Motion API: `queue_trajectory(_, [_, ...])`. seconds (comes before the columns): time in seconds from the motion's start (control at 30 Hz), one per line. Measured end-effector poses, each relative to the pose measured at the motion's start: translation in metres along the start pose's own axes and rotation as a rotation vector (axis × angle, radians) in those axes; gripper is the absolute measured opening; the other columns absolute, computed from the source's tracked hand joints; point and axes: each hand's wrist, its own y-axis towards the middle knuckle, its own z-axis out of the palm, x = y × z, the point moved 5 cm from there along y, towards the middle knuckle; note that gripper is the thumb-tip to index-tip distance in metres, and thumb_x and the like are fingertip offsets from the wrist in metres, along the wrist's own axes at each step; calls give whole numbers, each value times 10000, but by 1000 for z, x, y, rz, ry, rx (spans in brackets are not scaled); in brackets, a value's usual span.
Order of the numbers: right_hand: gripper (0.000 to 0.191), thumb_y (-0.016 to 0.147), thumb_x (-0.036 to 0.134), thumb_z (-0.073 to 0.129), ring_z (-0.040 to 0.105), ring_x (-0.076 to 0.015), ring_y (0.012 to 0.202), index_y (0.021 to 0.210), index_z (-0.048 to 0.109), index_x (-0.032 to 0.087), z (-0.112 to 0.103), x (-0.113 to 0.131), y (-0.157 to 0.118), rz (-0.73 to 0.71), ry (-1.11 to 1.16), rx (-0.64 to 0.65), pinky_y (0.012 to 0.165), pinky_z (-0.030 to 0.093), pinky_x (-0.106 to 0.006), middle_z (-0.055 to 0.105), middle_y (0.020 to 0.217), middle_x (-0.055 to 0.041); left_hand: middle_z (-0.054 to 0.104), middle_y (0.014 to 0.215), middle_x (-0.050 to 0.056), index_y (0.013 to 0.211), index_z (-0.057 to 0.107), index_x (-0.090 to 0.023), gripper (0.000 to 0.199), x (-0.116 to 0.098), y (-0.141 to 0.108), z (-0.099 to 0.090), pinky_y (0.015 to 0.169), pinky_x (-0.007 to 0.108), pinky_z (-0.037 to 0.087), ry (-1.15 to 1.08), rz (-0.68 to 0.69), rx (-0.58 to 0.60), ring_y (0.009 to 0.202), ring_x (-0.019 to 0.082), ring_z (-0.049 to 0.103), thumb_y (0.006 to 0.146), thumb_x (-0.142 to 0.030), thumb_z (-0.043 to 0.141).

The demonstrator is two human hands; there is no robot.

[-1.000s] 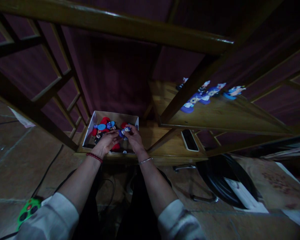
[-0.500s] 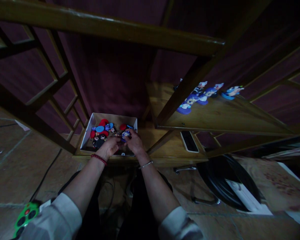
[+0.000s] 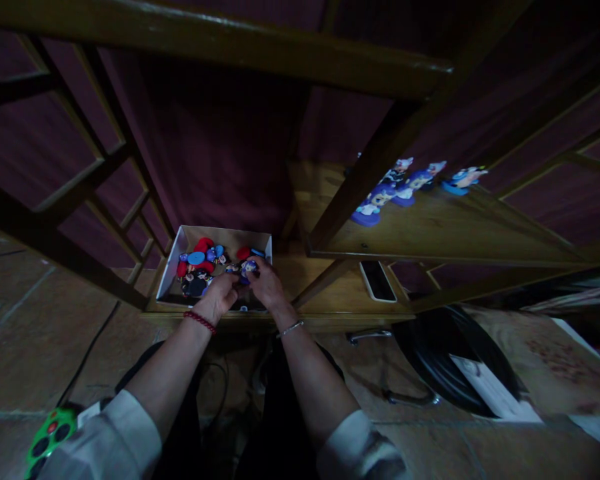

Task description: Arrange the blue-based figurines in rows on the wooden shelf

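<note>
A shallow white cardboard box [image 3: 167,272] holds several small figurines with red, blue and black bases. Over its right half, my right hand [image 3: 269,283] grips a purple-haired figurine [image 3: 249,267] between thumb and fingers. My left hand [image 3: 223,293], with a red bead bracelet at the wrist, is closed against the figurine's lower left side; its fingertips are partly hidden. A red-based figurine [image 3: 243,253] lies just behind the held one. To the left, a figurine with a round blue base [image 3: 196,258] rests among the others.
On the raised wooden shelf [image 3: 460,227] to the right stand several figurines, one with a purple base [image 3: 366,219]. A phone [image 3: 377,281] lies on the lower board. Wooden posts and lattice frame the space. A black round stool [image 3: 460,360] stands at right.
The view has shifted slightly. Both hands stay over the box with the figurine, which has turned a little and shows more of its front.
</note>
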Motion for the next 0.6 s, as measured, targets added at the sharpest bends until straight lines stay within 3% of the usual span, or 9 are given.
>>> queue_trajectory(0.27, [285,710,166,534,539,-143,853,974,590,257,5,1,10,-77,74,-38,896,387,-321,596,930,3,603,683,21,722,549,-128,258,-9,-1,8,712,314,515,18,102,5,650,120,587,662,72,398])
queue_trajectory(0.6, [275,724,166,526,538,-155,879,980,571,255,6,13,10,-118,55,-29,874,401,-317,596,952,-1,612,680,6,827,599,-145,341,-18,-7,10,662,233,489,51,173,10,621,99,571,651,83,416])
